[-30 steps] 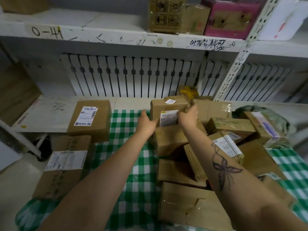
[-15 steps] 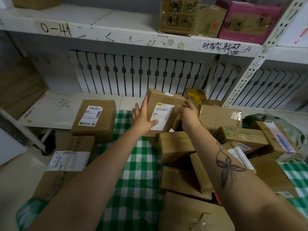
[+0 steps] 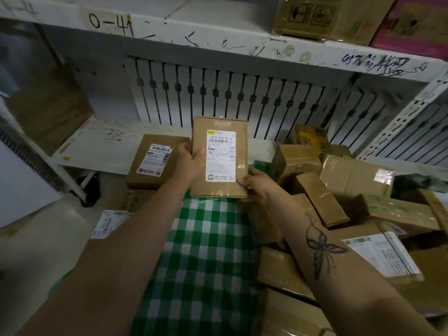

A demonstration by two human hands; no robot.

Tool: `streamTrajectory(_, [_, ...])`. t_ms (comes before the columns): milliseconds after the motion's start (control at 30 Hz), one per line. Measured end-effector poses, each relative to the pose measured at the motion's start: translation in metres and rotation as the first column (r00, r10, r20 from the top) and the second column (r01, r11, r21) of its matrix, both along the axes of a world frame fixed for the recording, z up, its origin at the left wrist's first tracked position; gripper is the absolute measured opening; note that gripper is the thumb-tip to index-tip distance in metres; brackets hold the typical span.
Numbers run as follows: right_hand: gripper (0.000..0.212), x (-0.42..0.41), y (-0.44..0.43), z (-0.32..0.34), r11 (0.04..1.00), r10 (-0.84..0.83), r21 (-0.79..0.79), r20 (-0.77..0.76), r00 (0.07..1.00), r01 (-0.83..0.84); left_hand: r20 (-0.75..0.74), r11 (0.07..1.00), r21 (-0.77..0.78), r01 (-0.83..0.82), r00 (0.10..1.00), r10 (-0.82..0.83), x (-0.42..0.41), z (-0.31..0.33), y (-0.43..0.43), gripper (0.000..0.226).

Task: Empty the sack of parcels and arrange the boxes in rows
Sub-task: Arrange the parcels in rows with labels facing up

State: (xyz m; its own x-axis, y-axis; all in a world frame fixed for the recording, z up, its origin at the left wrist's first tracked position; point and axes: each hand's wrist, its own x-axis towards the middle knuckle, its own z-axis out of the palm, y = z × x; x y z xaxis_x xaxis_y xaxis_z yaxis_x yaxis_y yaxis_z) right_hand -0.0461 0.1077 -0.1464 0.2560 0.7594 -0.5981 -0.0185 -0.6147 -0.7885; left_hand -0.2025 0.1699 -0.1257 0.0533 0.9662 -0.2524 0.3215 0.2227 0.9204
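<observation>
Starting at the left with a labelled box lying flat, a nearer box in front of it; grips the parcel by its left edge with the left hand, thumb on the front; holds it upright, label facing, above the checked cloth; clasps its lower right corner in the right hand; ends at the right with a jumbled heap of boxes.
</observation>
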Motion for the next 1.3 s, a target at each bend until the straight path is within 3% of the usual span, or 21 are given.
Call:
streamTrajectory(133, [0.049,-0.007,0.017,-0.009,0.997,-0.05,-0.057,-0.017,0.999,0.049,-0.112,0.987,-0.133,0.094,0.988,-0.109,-0.009,-0.031,0.013,0.046])
streamTrajectory(233, [0.041,-0.014,0.027,-0.015,0.993,-0.071,-0.092,0.016,0.997,0.072,-0.027,0.949,-0.3,0.098,0.993,-0.111,-0.014,-0.059,0.013,0.045])
streamTrajectory(300, [0.04,-0.02,0.033,-0.023,0.991,-0.05,-0.118,0.053,0.997,0.056,0.1,0.889,-0.456,0.045,0.995,0.001,-0.015,-0.075,0.009,0.047])
streamTrajectory(400, [0.036,-0.028,0.042,-0.039,0.986,-0.029,-0.158,0.107,0.994,0.045,0.259,0.807,-0.587,-0.071,0.927,0.27,-0.014,-0.093,0.011,0.04])
streamTrajectory(567, [0.011,-0.037,0.054,-0.066,0.974,-0.088,-0.192,0.163,0.983,0.119,0.269,0.692,-0.697,-0.188,0.826,0.496,-0.01,-0.107,0.014,0.01])
streamTrajectory(700, [0.016,-0.043,0.058,-0.08,0.965,-0.143,-0.196,0.172,0.975,0.176,0.278,0.626,-0.748,-0.221,0.753,0.597,-0.008,-0.117,0.018,0.005])
streamTrajectory(800, [0.031,-0.051,0.055,-0.085,0.982,-0.059,-0.169,0.165,0.985,0.087,0.264,0.599,-0.764,-0.241,0.73,0.63,-0.008,-0.127,0.021,0.007])
streamTrajectory(1033, [0.035,-0.061,0.032,-0.08,0.958,0.245,-0.21,0.238,0.94,-0.196,0.387,0.674,-0.698,-0.243,0.664,0.64,-0.009,-0.144,0.01,0.018])
streamTrajectory(1300, [0.038,-0.054,0.008,-0.051,0.976,0.215,-0.049,0.37,0.904,-0.212,0.311,0.81,-0.564,-0.163,0.866,0.391,0.02,-0.124,-0.025,0.026])
